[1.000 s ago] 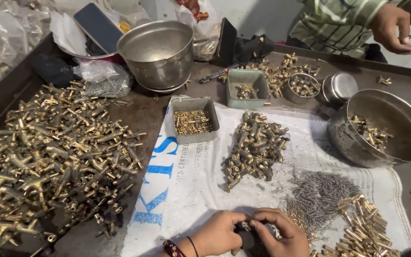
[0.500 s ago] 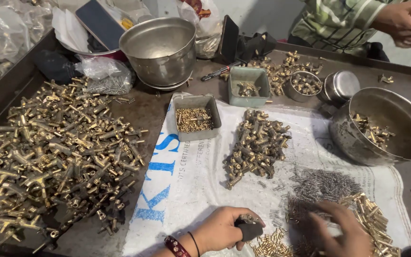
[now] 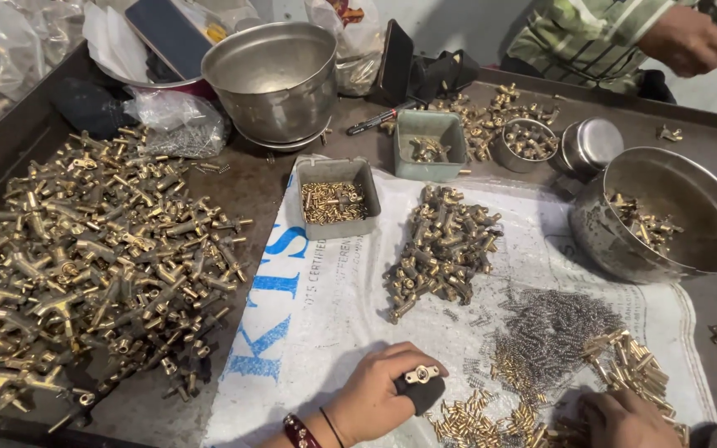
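We are mid-assembly, as we read it: our left hand [image 3: 371, 398] has its grip closed around a dark holder [image 3: 421, 394] that carries a small brass fitting [image 3: 421, 374] on top, pressed onto the white sack [image 3: 334, 332] spread over the surface [image 3: 259, 187]. Our right hand [image 3: 620, 417] lies palm down in the small brass pieces [image 3: 624, 373] just right of that grip; whether its fingers have closed on one we cannot tell.

The next move, we judge, calls for one small piece picked cleanly out of the heap and brought left to the fitting, with the holder kept steady.

Room is tight. Beyond the right hand lies the grey heap of springs [image 3: 553, 328]; ahead of the left grip sits a pile of brass bodies [image 3: 441, 249]. Left of the grip the sack is bare up to the big heap of brass taps [image 3: 85, 257]. The near edge is close under both wrists. Another person's hands [image 3: 699, 37] work at the far right edge.
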